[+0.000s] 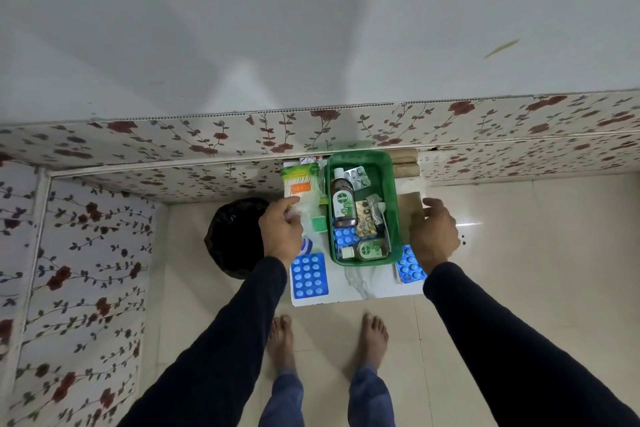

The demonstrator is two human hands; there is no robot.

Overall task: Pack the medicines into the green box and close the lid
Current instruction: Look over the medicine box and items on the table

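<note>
The open green box (393,184) stands on a small white table (360,291). Inside lie a large brown Dettol bottle (342,199), a small Dettol bottle (367,249), a silver pill strip (358,177), a gold strip (365,224) and a blue blister pack (344,236). My left hand (281,230) rests left of the box, fingers curled on a clear plastic packet (306,208) below a cotton-bud pack (300,184). My right hand (434,234) hovers right of the box over a brown card (410,203); its grip is unclear. Blue blister packs lie at front left (309,276) and front right (408,269).
A black bin (235,236) stands on the floor left of the table. Brown rolls (405,163) lie behind the box against the floral wall. A small green box (318,222) sits left of the green box. My bare feet (329,340) stand before the table.
</note>
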